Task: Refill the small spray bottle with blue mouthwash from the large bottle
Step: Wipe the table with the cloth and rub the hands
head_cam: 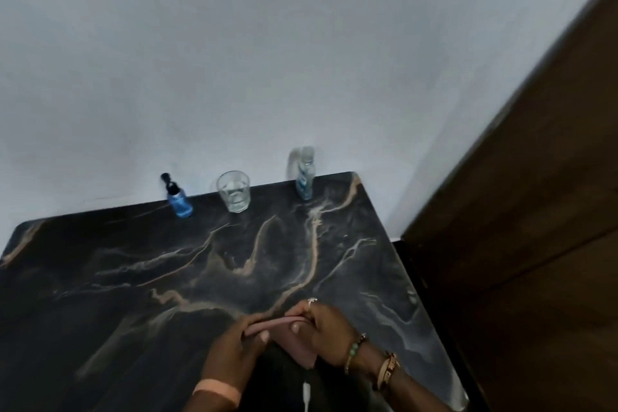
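A blue bottle with a black cap (179,199) stands at the back of the dark marble table (140,278), against the wall. Further right along the back edge stands a clear bottle with a blue label (305,174). Which of the two is the spray bottle I cannot tell. Near the table's front edge, my left hand (230,349) and my right hand (329,333) together hold a pink phone-like object (281,324), far from both bottles.
A clear drinking glass (233,191) stands between the two bottles. A grey wall rises behind the table. A dark wooden door or cabinet (521,227) flanks the table's right side. A white cable end (306,393) hangs below my hands.
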A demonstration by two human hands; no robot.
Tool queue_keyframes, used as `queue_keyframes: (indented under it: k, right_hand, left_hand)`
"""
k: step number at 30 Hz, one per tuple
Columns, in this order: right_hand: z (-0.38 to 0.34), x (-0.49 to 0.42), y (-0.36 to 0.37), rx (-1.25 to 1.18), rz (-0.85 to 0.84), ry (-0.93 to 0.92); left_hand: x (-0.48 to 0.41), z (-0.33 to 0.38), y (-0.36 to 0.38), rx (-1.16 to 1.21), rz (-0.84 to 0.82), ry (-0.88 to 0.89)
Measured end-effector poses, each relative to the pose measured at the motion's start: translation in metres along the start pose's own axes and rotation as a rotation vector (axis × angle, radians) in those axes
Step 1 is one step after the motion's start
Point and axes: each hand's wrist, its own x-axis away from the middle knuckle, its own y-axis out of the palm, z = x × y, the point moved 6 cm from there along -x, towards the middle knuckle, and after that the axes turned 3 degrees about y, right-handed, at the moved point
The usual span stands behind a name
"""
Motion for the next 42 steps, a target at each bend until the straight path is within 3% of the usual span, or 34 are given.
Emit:
queue_keyframes:
  k: [6, 10, 14, 24, 31, 42]
  right_hand:
    - [0.057, 0.039, -0.069, -0.509, 0.175, 0.223]
    - [0.083, 0.059, -0.095, -0.693, 0.267, 0.276]
    - [0.109, 0.078, -0.109, -0.864, 0.375, 0.369]
    - [0.157, 0.112, -0.119, -0.914, 0.571, 0.501]
    - [0.192, 0.121, -0.123, -0.879, 0.706, 0.598]
    - [0.218, 0.124, -0.111, -0.77, 0.757, 0.725]
  left_hand:
    - [-0.038, 0.059, 0.054, 0.055, -0.141, -0.037]
    - [-0.055, 0.077, 0.085, 0.09, -0.195, -0.019]
    - [-0.066, 0.082, 0.114, 0.279, -0.195, -0.157]
    - [-0.085, 0.11, 0.161, 0.432, -0.149, -0.161]
    - [-0.091, 0.108, 0.201, 0.364, -0.228, -0.175]
    - [-0.091, 0.084, 0.242, 0.236, -0.267, -0.244]
